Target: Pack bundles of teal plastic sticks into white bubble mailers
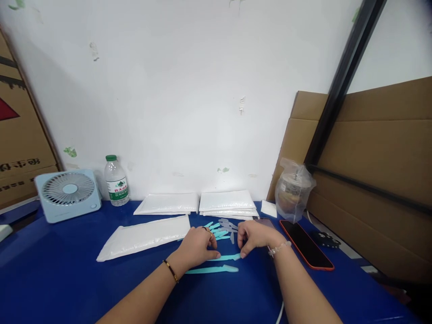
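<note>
My left hand (195, 245) pinches the handle end of a turquoise eyebrow razor (229, 258) just above the blue table. At its other end, the blade end, the fingertips of my right hand (258, 235) are closed on the tip. Nearer to me, a second turquoise eyebrow razor (211, 270) lies flat, its left end partly hidden by my left wrist. Beyond my hands, several more turquoise razors (221, 234) lie in a loose pile. Small translucent blade caps (227, 224) are scattered beside that pile.
White packages (145, 234) lie left of my hands, with stacks (227, 202) along the wall. A blue fan (69, 193) and water bottle (116, 182) stand at left. At right are a bagged cup (293, 191), an orange-edged phone (307, 245) and a white cable (280, 312).
</note>
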Demonstrator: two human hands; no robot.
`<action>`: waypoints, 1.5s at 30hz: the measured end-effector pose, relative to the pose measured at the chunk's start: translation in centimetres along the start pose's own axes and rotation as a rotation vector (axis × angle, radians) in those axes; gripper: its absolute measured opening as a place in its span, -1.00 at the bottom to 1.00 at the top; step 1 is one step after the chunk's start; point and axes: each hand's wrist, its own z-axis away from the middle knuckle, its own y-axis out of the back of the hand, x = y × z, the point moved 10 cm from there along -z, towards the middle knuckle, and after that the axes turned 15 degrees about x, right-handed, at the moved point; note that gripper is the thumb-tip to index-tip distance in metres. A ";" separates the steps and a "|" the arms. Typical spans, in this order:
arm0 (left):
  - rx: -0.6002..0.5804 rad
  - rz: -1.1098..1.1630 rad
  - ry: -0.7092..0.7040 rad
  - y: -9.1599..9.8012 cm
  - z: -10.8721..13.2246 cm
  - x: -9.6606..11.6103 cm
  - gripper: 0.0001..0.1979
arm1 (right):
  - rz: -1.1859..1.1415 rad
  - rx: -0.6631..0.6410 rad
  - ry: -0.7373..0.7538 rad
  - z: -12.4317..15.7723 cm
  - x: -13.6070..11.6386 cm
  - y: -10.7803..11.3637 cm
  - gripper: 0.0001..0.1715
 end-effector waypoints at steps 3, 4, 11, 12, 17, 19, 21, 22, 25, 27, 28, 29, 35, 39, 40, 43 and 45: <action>-0.061 -0.011 0.006 -0.7 0.2 0.2 -0.84 | -0.010 -0.097 0.015 0.2 -0.3 -1.4 -0.72; -0.065 -0.014 0.019 -0.8 0.2 0.1 -0.84 | -0.020 -0.099 0.021 0.1 -0.4 -1.5 -0.74; -0.033 -0.017 0.006 -0.4 -0.1 -0.6 -0.85 | -0.011 0.113 0.013 -0.1 -0.7 1.3 -0.84; -0.013 -0.038 -0.002 -0.2 -0.2 -0.8 -0.87 | 0.002 0.144 0.013 -0.2 -0.6 1.7 -0.85; 0.085 -0.130 0.084 1.5 -0.6 -2.6 -0.89 | 0.037 0.294 -0.073 -0.7 1.2 3.1 -0.88; 0.097 -0.106 0.097 2.0 -0.4 -2.4 -0.80 | 0.044 0.339 -0.080 -0.8 1.4 3.5 -0.87; 0.030 -0.028 0.057 1.6 0.0 -1.3 -0.70 | 0.039 0.350 -0.066 -0.8 1.2 3.7 -0.91; -0.033 0.018 0.029 1.0 0.4 -0.5 -0.69 | 0.020 0.346 -0.056 -0.7 0.9 3.7 -0.93; -0.180 0.086 0.007 -0.6 1.5 0.8 -0.81 | -0.125 0.292 -0.031 -0.4 -0.1 3.4 -0.88; -0.167 0.084 0.043 -0.8 1.5 0.7 -0.88 | -0.260 0.208 -0.026 -0.2 -0.9 2.6 -0.81; -0.137 0.082 0.068 -0.7 1.4 0.4 -0.88 | -0.328 0.159 -0.028 -0.1 -1.3 2.1 -0.77; -0.105 0.082 0.092 -0.5 1.2 0.0 -0.87 | -0.393 0.114 -0.030 0.0 -1.8 1.6 -0.75; 0.006 0.119 0.153 0.0 0.3 -2.1 -0.82 | -0.569 0.078 -0.025 -0.2 -3.9 0.3 -0.64; 0.066 0.155 0.144 0.7 0.0 -2.5 -0.76 | -0.616 0.184 -0.031 -0.6 -3.6 1.2 -0.69; 0.082 0.180 0.144 1.0 -0.1 -2.5 -0.75 | -0.625 0.224 -0.037 -0.7 -3.2 1.7 -0.67; 0.064 0.351 0.228 1.1 0.0 -3.2 -0.72 | -0.657 0.404 -0.052 -0.6 -1.8 4.0 -0.60; 0.002 0.496 0.309 0.6 0.3 -3.8 -0.71 | -0.696 0.525 -0.052 -0.5 -1.0 5.5 -0.60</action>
